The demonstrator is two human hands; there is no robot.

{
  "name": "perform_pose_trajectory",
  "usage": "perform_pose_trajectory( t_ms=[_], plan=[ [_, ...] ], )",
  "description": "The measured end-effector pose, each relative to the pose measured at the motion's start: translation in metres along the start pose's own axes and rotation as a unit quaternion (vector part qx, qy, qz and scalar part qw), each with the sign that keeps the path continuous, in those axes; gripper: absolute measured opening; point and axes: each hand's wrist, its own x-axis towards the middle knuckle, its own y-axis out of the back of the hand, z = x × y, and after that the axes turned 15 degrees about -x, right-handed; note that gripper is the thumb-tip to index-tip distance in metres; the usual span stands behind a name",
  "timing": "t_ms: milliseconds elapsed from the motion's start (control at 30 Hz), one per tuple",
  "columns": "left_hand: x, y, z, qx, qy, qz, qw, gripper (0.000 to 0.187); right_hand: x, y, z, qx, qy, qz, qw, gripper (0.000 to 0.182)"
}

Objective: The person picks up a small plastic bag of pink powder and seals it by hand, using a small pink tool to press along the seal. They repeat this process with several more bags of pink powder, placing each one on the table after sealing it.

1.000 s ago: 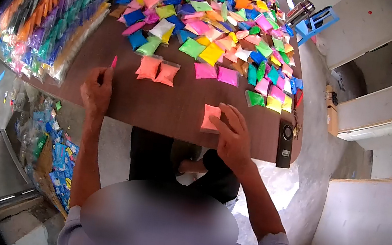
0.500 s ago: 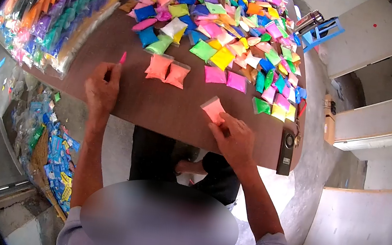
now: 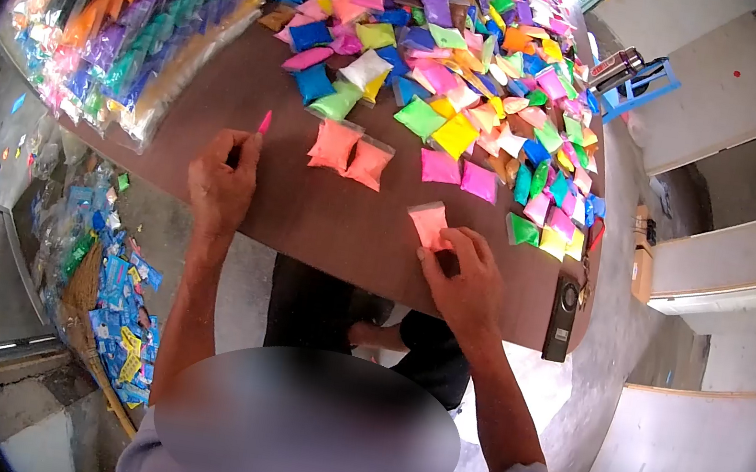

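Observation:
My left hand [image 3: 224,178] is over the left part of the brown table, fingers pinched on a small bright pink object [image 3: 265,122] that points upward. With fingers and thumb my right hand [image 3: 467,273] grips the lower edge of a light pink packet [image 3: 427,223] near the table's front. Two coral packets [image 3: 335,144] lie side by side, slightly overlapping, between my hands and farther back. To their right rest two magenta packets [image 3: 440,167]. A large heap of colourful packets [image 3: 455,135] covers the back of the table.
Long clear bags of coloured packets [image 3: 126,36] lie at the back left. A black device [image 3: 562,318] sits at the right front edge beside keys. On the floor are a broom [image 3: 84,277] and blue wrappers [image 3: 119,306]. A blue stool [image 3: 640,91] stands beyond the table.
The whole view has shifted, so the table and both hands appear farther right and slightly lower. Both hands keep their holds, and the packets on the table lie as before.

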Motion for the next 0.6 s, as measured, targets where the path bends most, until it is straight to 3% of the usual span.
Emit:
perform_pose_trajectory(
  t_ms=[100, 267, 600],
  plan=[
    [0.0, 0.0, -0.007, 0.015, -0.017, 0.017, 1.0, 0.018, 0.011, -0.011, -0.011, 0.023, -0.026, 0.024, 0.999, 0.031],
    [-0.002, 0.002, -0.004, 0.0, 0.039, -0.005, 0.999, 0.021, 0.022, -0.02, -0.03, 0.121, -0.075, 0.041, 0.989, 0.024],
    [0.0, 0.001, 0.0, 0.004, 0.017, 0.001, 1.0, 0.019, 0.046, -0.035, -0.052, 0.078, -0.059, 0.057, 0.994, 0.033]
  ],
)
